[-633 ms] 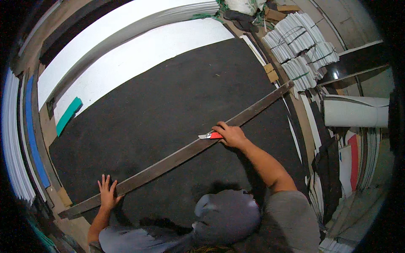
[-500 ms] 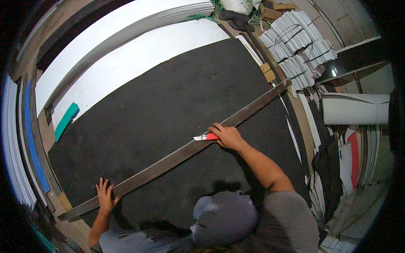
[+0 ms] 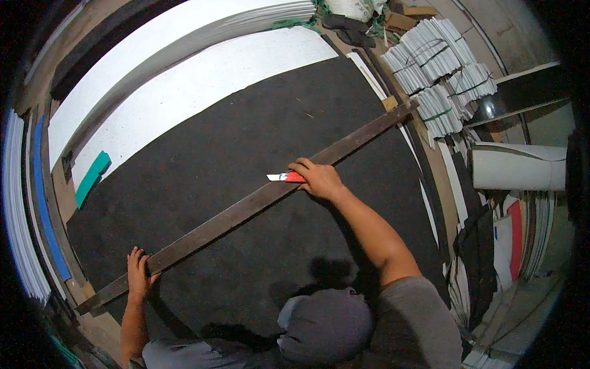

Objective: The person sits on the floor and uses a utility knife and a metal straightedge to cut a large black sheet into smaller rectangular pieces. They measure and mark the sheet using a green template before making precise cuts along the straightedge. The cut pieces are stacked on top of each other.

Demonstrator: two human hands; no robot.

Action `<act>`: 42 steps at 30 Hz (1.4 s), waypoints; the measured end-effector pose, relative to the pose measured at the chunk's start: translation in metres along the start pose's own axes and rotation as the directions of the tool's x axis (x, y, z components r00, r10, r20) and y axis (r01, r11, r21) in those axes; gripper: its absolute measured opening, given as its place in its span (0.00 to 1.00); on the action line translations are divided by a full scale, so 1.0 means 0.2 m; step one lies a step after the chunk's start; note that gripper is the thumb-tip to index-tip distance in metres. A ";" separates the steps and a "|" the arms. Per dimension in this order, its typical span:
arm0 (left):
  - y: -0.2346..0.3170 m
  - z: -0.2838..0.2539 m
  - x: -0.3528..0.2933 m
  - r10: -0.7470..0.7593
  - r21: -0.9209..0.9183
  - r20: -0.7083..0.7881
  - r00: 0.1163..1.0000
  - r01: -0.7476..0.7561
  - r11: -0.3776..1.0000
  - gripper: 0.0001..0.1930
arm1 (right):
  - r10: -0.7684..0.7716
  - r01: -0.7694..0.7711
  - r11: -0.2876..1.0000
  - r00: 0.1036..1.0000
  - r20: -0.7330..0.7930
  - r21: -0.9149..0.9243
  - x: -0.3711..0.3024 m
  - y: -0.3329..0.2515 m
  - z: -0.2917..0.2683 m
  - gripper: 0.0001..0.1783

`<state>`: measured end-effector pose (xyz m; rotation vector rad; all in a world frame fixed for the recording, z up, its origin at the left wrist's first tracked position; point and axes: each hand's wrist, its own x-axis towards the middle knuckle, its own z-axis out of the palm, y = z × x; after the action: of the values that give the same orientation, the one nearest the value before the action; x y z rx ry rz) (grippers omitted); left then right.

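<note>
While a grey-trousered knee (image 3: 326, 326) takes up space at the lower edge, the left hand (image 3: 140, 278) lies spread over the left end of a long straightedge (image 3: 215, 225), its fingers reaching past the far edge and its thumb set apart toward the near one. Farther along, the right hand (image 3: 321, 181) pinches a red-handled utility knife (image 3: 287, 177), its fingers draped over the straightedge; the pale blade points left at the far edge, though whether its tip meets the surface is hard to tell from this angle. Running slantwise over a broad black sheet (image 3: 203, 160), the straightedge spans it from side to side, both ends past the borders, the right one just beside a small wooden block (image 3: 389, 103). As for progress, the straightedge looks laid and the blade is out, but no parted line shows alongside, so that whole stretch reads as uncut. Past it the black sheet lies open, giving free room up to its far border, which the lens bends; on the near side the knee narrows that room. Beyond the border come a teal strip (image 3: 93, 179) at the left, a white sheet (image 3: 184, 92) and, far right, tied white bundles (image 3: 439, 74).
</note>
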<state>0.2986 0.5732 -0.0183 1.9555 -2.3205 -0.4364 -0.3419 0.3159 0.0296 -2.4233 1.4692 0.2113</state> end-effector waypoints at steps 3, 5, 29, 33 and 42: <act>0.00 0.01 0.00 0.005 0.002 -0.030 1.000 -0.005 1.000 0.44 | 0.041 -0.040 0.998 0.999 -0.013 0.046 -0.01 0.10 -0.04 0.41; -0.03 0.05 -0.02 0.002 -0.027 -0.074 0.997 -0.004 1.000 0.44 | 0.088 -0.086 0.996 0.995 -0.039 0.039 -0.04 0.23 -0.06 0.42; -0.09 0.08 -0.08 0.055 0.016 -0.112 0.992 -0.053 0.998 0.39 | 0.102 -0.101 0.994 0.995 -0.013 0.037 0.11 0.32 -0.06 0.33; 0.01 -0.09 0.09 0.031 -0.019 0.027 0.999 -0.030 0.999 0.38 | 0.135 -0.127 0.986 0.989 -0.067 0.103 -0.01 0.43 0.04 0.44; 0.02 -0.02 -0.07 -0.097 0.117 -0.035 0.995 0.101 0.988 0.44 | -0.042 0.054 0.994 0.992 -0.118 0.097 0.00 0.73 0.23 0.48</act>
<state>0.2976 0.5878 -0.0121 2.1226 -2.2884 -0.2807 -0.4689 0.2671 -0.0396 -2.4223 1.4301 -0.0134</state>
